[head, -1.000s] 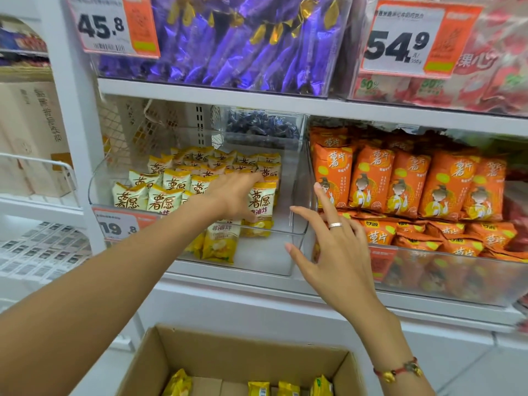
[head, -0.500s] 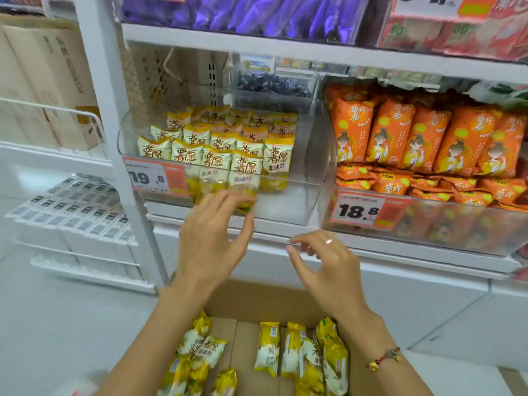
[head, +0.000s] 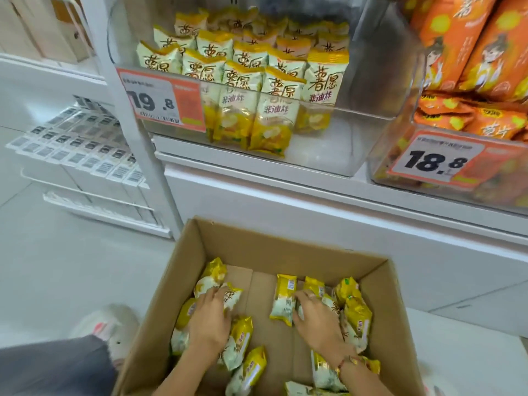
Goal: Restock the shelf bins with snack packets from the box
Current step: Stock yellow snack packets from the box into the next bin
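Down in the cardboard box on the floor, both hands are among the loose yellow-and-white snack packets. Left hand lies palm-down on a cluster at the left side of the box, its fingers curled over the edge of one packet — touching it, though whether it is truly gripped cannot be told. Right hand lies toward the right side, fingers spread and bent around a packet that stands on its long edge, thumb on the near side of it; the hold looks loose, not a closed fist. A beaded bracelet circles the right wrist. More packets lie scattered along the right wall and near the front of the box, with bare cardboard showing in the middle between the two hands. Above, on the white shelf, a clear bin holds rows of the same packets standing upright, filling its left and back parts — its front right corner is bare. An orange price tag reading 19.8 is fixed to the bin's front. Just to the right, a second clear bin holds orange packets and carries a tag reading 18.8. A grey trouser leg and a pale shoe show at lower left, beside the box.
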A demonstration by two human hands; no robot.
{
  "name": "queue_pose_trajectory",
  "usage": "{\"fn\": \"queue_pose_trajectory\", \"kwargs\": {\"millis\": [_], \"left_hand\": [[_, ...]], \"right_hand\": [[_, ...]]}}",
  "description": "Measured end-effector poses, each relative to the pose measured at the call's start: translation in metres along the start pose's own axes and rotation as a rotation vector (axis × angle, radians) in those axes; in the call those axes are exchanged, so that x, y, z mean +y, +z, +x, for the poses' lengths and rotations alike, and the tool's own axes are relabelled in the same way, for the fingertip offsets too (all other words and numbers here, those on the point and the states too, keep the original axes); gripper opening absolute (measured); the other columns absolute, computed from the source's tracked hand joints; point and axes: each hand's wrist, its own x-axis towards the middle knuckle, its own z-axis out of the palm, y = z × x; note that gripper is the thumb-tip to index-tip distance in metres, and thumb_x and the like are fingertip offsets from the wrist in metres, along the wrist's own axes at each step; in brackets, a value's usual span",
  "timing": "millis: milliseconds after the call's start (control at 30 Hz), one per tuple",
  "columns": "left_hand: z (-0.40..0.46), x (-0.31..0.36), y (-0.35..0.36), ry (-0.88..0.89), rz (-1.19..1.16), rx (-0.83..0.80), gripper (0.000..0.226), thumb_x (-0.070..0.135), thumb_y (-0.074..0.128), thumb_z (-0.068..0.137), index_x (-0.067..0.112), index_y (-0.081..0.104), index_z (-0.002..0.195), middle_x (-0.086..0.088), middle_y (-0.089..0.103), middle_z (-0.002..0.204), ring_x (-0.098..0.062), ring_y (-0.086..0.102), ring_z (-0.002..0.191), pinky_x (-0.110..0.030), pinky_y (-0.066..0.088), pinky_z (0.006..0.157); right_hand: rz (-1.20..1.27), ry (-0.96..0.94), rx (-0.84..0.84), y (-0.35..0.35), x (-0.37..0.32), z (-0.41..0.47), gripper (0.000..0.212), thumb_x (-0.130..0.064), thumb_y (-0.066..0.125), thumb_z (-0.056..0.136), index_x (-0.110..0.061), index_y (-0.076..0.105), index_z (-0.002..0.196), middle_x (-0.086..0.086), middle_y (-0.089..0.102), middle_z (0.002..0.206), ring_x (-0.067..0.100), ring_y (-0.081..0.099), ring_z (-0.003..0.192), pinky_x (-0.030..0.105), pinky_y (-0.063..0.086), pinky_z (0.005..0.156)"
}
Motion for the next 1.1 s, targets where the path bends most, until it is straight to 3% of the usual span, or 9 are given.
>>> {"fn": "queue_pose_trajectory", "kwargs": {"millis": [167,367,500,633,700,767,867,967,1100], "left_hand": [[0.029,-0.002,0.010,-0.053,0.266,-0.164,0.052,0.031,0.043,0.099,0.023,0.028,0.148,0.000,0.035,0.149,-0.020,0.031,0.138,-0.034,0.029,0.110],[0.036,0.014,0.031,-0.069,0.482,-0.169,0.054,0.027,0.055,0.095,0.024,0.032,0.143,-0.008,0.045,0.138,-0.024,0.040,0.130,-0.035,0.027,0.107],[0.035,0.015,0.035,-0.055,0.457,-0.205,0.061,0.036,0.059,0.092,0.017,0.031,0.143,-0.009,0.039,0.142,-0.026,0.034,0.134,-0.034,0.025,0.109],[0.032,0.013,0.024,-0.048,0.176,-0.125,0.058,0.039,0.059,0.092,0.018,0.035,0.140,-0.005,0.039,0.139,-0.024,0.034,0.132,-0.031,0.029,0.107],[0.028,0.015,0.014,-0.048,-0.161,-0.027,0.056,0.035,0.065,0.088,0.022,0.039,0.136,-0.001,0.045,0.131,-0.021,0.040,0.125,-0.031,0.035,0.104],[0.023,0.025,0.000,-0.055,-0.558,0.026,0.052,0.029,0.073,0.083,0.027,0.042,0.124,0.005,0.057,0.120,-0.017,0.054,0.114,-0.039,0.045,0.097],[0.017,0.046,-0.024,-0.088,-0.888,0.073,0.052,0.020,0.078,0.079,0.022,0.044,0.118,0.003,0.067,0.109,-0.009,0.065,0.098,-0.039,0.053,0.089],[0.013,0.065,-0.058,-0.011,-0.973,0.137,0.053,0.010,0.082,0.074,0.016,0.048,0.114,0.003,0.066,0.106,-0.001,0.063,0.091,-0.012,0.049,0.074],[0.007,0.082,-0.117,0.079,-0.961,0.178,0.069,0.038,0.092,0.055,0.022,0.058,0.113,0.010,0.070,0.102,0.001,0.065,0.091,-0.018,0.052,0.078]], "right_hand": [[0.037,0.213,-0.084,0.030,-0.024,0.037,0.069,-0.043,0.046,0.096,-0.015,0.013,0.150,0.013,0.038,0.144,0.030,0.049,0.127,0.037,0.045,0.092],[0.026,0.278,-0.080,0.036,-0.030,0.061,0.060,-0.036,0.060,0.090,-0.011,0.026,0.133,0.011,0.053,0.125,0.029,0.053,0.117,0.035,0.046,0.086],[0.161,0.240,-0.251,0.035,-0.025,0.060,0.060,-0.020,0.064,0.086,-0.012,0.025,0.131,0.009,0.053,0.129,0.031,0.052,0.119,0.033,0.043,0.086],[0.937,0.308,-0.417,0.018,-0.018,0.041,0.063,-0.009,0.069,0.084,-0.018,0.029,0.132,0.004,0.051,0.128,0.020,0.057,0.113,0.033,0.050,0.089],[1.443,0.359,-0.490,0.002,-0.012,0.029,0.060,-0.004,0.069,0.083,-0.023,0.036,0.129,0.009,0.063,0.124,0.025,0.063,0.108,0.037,0.054,0.087],[1.725,0.294,-0.581,-0.015,-0.006,0.021,0.061,-0.004,0.071,0.078,-0.020,0.044,0.130,0.013,0.062,0.128,0.032,0.061,0.113,0.042,0.052,0.092],[1.784,0.142,-0.618,-0.046,-0.011,0.015,0.069,-0.012,0.072,0.068,-0.016,0.050,0.133,0.016,0.055,0.135,0.032,0.059,0.111,0.045,0.049,0.099],[1.773,0.076,-0.603,-0.083,-0.022,0.007,0.073,-0.029,0.086,0.059,-0.013,0.059,0.125,0.015,0.062,0.124,0.028,0.064,0.105,0.043,0.053,0.091],[1.590,0.005,-0.452,-0.135,-0.039,-0.013,0.070,-0.017,0.081,0.073,-0.006,0.049,0.134,0.015,0.065,0.110,0.022,0.069,0.088,0.031,0.057,0.072]]}}
